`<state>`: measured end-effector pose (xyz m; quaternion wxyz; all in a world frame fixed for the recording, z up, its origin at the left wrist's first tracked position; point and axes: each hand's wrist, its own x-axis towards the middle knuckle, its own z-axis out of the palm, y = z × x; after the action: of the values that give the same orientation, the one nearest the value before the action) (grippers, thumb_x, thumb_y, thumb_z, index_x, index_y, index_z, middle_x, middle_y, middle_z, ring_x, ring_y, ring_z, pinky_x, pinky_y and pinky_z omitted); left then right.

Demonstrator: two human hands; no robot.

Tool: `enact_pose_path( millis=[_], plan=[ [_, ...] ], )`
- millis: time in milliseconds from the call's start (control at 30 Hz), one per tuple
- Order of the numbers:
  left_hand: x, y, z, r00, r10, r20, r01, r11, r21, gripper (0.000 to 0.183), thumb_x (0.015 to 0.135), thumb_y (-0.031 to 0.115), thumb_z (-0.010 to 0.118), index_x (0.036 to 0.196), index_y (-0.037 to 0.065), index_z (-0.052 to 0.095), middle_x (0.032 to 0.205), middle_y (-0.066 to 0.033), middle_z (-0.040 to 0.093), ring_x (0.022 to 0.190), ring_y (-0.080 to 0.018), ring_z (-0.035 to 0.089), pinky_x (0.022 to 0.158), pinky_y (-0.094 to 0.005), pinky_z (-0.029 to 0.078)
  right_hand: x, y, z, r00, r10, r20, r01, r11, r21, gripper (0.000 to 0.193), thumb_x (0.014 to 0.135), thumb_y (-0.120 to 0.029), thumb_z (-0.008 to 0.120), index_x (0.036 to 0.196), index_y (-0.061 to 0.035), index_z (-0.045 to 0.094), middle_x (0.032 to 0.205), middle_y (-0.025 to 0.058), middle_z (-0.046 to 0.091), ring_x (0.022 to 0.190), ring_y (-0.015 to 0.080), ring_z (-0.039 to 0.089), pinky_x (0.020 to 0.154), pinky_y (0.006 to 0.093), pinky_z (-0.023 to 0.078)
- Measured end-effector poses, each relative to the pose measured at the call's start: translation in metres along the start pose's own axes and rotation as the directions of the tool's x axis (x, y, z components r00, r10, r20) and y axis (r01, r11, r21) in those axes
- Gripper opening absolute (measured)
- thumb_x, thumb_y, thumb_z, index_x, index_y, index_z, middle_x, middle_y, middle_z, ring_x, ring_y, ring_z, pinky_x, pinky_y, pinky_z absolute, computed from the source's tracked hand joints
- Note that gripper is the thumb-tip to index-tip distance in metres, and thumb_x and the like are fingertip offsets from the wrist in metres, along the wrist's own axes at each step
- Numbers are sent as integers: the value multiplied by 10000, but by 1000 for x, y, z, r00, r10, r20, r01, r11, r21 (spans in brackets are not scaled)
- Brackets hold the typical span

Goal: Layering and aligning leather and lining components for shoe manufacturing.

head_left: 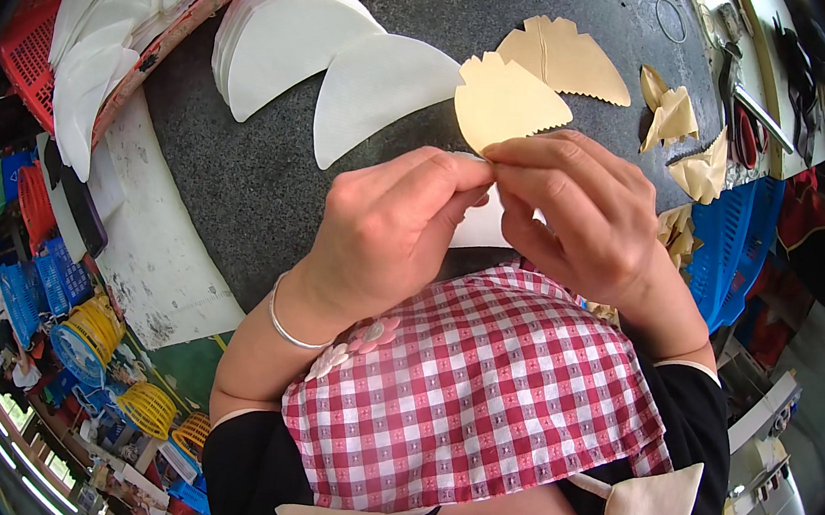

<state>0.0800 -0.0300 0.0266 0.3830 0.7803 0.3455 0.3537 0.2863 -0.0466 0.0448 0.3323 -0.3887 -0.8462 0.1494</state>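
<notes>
My left hand [386, 220] and my right hand [588, 211] meet fingertip to fingertip at the near edge of the dark worktop [210, 176]. Each is closed in a pinch. A white curved piece [481, 227] of thin sheet material shows between and below them, its upper edge running to the pinched fingertips. Just beyond lies a tan piece [509, 102] with zigzag-cut edges, and its near tip reaches the fingers of my right hand. My fingers hide the exact spot being gripped, so I cannot tell whether the tan piece is pinched too.
White curved pieces [289, 48] lie stacked on the left, with another white piece [379, 93] beside them. Beyond are further tan pieces [569, 63]. A red basket [31, 57] holds white pieces. Crumpled tan pieces [671, 116] and tools [748, 122] lie right, near a blue basket [729, 256].
</notes>
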Motion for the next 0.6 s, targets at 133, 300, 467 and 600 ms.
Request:
enact_pose_path(
  millis=[133, 300, 467, 600],
  plan=[
    [5, 1, 1, 998, -58, -36, 52, 985, -167, 170, 871, 57, 791, 974, -4, 671, 899, -94, 717, 771, -181, 732, 642, -283, 604, -2, 7, 3, 978, 203, -45, -183, 945, 272, 180, 762, 87, 699, 918, 13, 647, 989, 126, 723, 820, 242, 733, 682, 329, 596],
    [-1, -7, -1, 979, -198, 45, 198, 875, -442, 198, 888, 78, 797, 1006, 0, 657, 1000, -73, 705, 873, -117, 710, 656, -233, 602, -8, 7, 0, 904, 405, 137, -386, 634, 671, 116, 920, 30, 633, 1036, 27, 641, 1066, 116, 696, 975, 209, 698, 901, 355, 562],
    [-9, -31, 3, 967, -110, 229, 235, 46, -971, 321, 942, 76, 581, 1231, -60, 609, 1308, -209, 638, 1193, -312, 658, 1001, -502, 567, -10, 33, 5, 590, 764, 259, -185, -184, 965, 335, 1087, -240, 372, 1136, 7, 593, 1053, 100, 682, 1020, 205, 673, 883, 373, 566],
    [-18, -36, 5, 978, -9, 208, 175, -499, -849, 830, 943, 328, 475, 1621, -25, 151, 1650, -297, 224, 1535, -460, 216, 1253, -678, 110, -1, 36, -5, 378, 905, 194, -171, -138, 976, 285, 1096, -195, 383, 1155, 7, 575, 919, 52, 627, 778, 130, 616, 635, 273, 542]
  ],
)
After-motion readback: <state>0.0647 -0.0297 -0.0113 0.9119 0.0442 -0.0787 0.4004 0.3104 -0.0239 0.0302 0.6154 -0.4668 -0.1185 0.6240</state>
